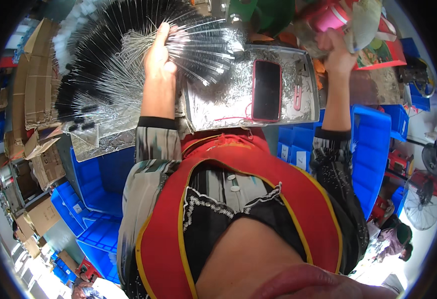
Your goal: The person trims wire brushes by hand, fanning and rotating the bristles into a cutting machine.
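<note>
The left hand (159, 60) is wrapped around a bundle of slender wire brushes (203, 50), thumb pointing away from the body. The bundle fans out to the right, its dark, bristly ends spread above the upper left corner of a shallow tray (193, 102), while the thin bare wires gather on the left side of the fist. Just beside that hand, further to the left, a broad heap of similar brushes (91, 57) lies with the black bristles toward the outside and the pale wires toward the middle.

The right hand (340, 55) is raised beyond the tray's right side, its fingers bent next to a pink spool-like cylinder (330, 19) (everything in that corner is blurred, so whether the fingers grip it can't be made out).

The tray, light-coloured inside and strewn with silvery wire scraps, holds a dark-screened phone (266, 90) in a pinkish-red case, with a slim pink-handled tool (297, 97) to its right. Brown bench (380, 89) surface shows right of the tray, below a red-and-green printed piece (390, 55). Blue plastic bins (370, 154) stand on both sides of the red apron (166, 244), and cardboard boxes (34, 84) line the left.
</note>
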